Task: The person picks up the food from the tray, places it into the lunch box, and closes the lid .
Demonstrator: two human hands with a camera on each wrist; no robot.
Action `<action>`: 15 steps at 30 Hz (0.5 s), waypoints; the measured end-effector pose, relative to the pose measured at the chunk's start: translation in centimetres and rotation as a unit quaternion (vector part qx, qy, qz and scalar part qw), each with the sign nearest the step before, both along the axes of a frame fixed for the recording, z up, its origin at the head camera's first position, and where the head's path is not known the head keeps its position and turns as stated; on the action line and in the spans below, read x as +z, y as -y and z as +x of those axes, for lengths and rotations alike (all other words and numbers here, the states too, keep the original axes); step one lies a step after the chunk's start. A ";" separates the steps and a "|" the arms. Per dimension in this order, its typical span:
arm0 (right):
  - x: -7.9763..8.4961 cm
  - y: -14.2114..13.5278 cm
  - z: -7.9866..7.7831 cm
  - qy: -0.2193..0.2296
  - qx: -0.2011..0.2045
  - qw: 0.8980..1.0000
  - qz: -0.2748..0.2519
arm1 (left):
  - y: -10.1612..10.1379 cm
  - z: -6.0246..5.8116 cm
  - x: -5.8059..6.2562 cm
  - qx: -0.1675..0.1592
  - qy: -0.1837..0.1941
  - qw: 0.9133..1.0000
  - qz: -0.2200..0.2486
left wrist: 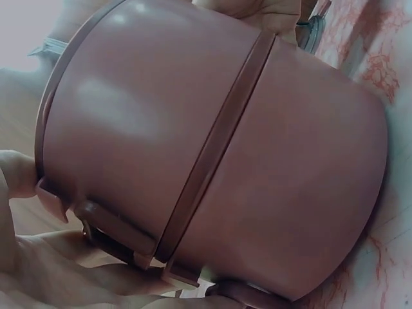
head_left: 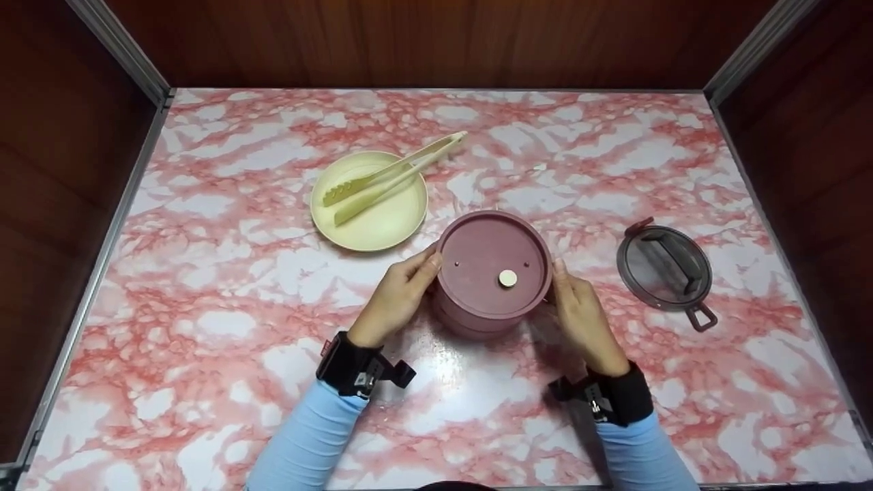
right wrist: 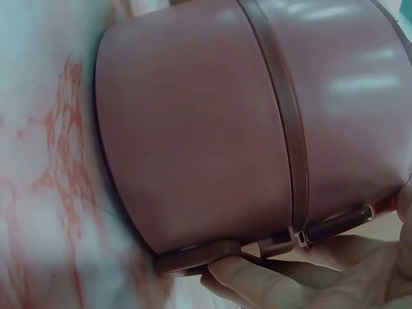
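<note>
A dusty-pink round two-tier lunch box (head_left: 494,262) stands at the middle of the table, its lid on, with a small cream knob on top. Dark side clips show in both wrist views. On its left side my left hand (head_left: 399,293) holds it, the thumb at the lid's rim and the fingers along the clip (left wrist: 116,228). From the other side my right hand (head_left: 583,317) grips it, with fingertips at the lower side tab (right wrist: 199,256) and the thumb near the top rim. The fingers are partly hidden behind the box in the head view.
A pale yellow plate (head_left: 382,228) sits behind and left of the box, with cream-green tongs (head_left: 392,181) lying across it. To the right lies a round grey see-through lid (head_left: 641,266) with a bar handle and dark red tabs. Wooden walls (head_left: 436,44) border the table.
</note>
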State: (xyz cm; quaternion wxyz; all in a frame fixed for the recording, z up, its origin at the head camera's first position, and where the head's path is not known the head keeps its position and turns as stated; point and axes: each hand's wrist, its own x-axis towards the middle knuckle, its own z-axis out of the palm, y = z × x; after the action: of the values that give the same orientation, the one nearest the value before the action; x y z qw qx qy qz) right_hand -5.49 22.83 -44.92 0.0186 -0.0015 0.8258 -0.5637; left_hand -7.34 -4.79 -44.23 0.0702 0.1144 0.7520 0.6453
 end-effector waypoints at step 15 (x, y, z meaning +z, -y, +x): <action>1.5 0.5 -0.1 0.023 0.039 0.997 -0.059 | 0.3 -0.6 1.5 -0.016 0.011 1.000 -0.024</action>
State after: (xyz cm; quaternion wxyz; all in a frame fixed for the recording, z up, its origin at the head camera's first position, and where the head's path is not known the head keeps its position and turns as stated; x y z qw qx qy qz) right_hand -5.61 22.30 -43.43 0.0593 -0.0217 0.7899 -0.6100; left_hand -7.90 -5.09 -42.74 0.0913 0.1176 0.7644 0.6274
